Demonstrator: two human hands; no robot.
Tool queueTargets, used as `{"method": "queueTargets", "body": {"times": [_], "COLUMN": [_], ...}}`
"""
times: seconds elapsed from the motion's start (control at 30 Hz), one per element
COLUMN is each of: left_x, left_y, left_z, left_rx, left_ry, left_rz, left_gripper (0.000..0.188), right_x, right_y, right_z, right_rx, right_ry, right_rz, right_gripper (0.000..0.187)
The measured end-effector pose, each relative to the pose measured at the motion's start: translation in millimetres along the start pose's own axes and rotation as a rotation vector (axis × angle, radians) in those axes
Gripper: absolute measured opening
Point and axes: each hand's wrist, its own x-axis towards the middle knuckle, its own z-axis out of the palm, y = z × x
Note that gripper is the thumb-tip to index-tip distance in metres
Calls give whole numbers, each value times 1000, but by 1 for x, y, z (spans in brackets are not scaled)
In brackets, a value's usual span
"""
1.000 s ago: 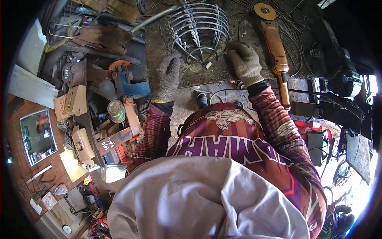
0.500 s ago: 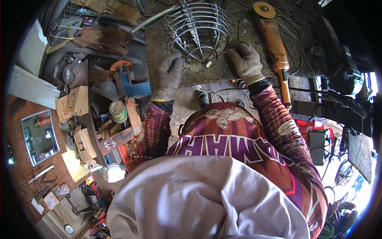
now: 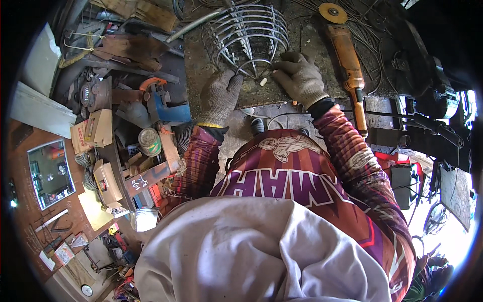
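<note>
A rounded cage (image 3: 250,44) of welded metal bars lies on the dark workbench (image 3: 197,58), a small ring at its near end. My left hand (image 3: 219,96), in a grey knit glove, is closed with its fingertips at the ring's left side. On the other side, my right hand (image 3: 302,81), also gloved, has thumb and fingers bent in at the ring's right edge. The exact contact of the fingertips is partly hidden by the gloves. Between the hands lies a small pale piece (image 3: 263,81), just below the ring.
An orange angle grinder (image 3: 347,58) with a tan disc (image 3: 333,13) lies right of the cage. Loose wire rods (image 3: 375,45) are behind it. A metal pipe (image 3: 193,25) slants in at the back left. A blue clamp-like tool (image 3: 168,105) stands left of the bench.
Both hands have moved inward to the cage's near ring, the right one leftward and the left one rightward. The cage has hardly shifted.
</note>
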Motion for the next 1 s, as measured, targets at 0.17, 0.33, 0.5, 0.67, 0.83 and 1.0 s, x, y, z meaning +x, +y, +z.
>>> {"method": "queueTargets", "body": {"times": [0.17, 0.33, 0.5, 0.67, 0.83, 1.0], "left_x": [-8, -15, -12, -9, -10, -11], "left_y": [-7, 11, 19, 28, 21, 22], "left_z": [8, -2, -9, -11, -5, 0], "left_rx": [-287, -795, -1137, -1139, -1129, -1161], "left_ry": [-70, -305, -283, -353, -335, -322], "left_rz": [-131, -529, -629, -556, -572, -550], "left_gripper": [28, 30, 29, 33, 32, 32], "right_x": [0, 1, 0, 0, -1, -6], "right_y": [16, 30, 33, 29, 30, 39], "right_z": [0, -8, -6, -13, -11, -3], "right_rx": [54, 299, 446, 487, 571, 1303], "right_ry": [-20, -44, -26, -76, -84, -195], "right_rz": [-145, -157, -61, 16, 8, 274], "right_gripper": [28, 24, 24, 27, 29, 36]}}
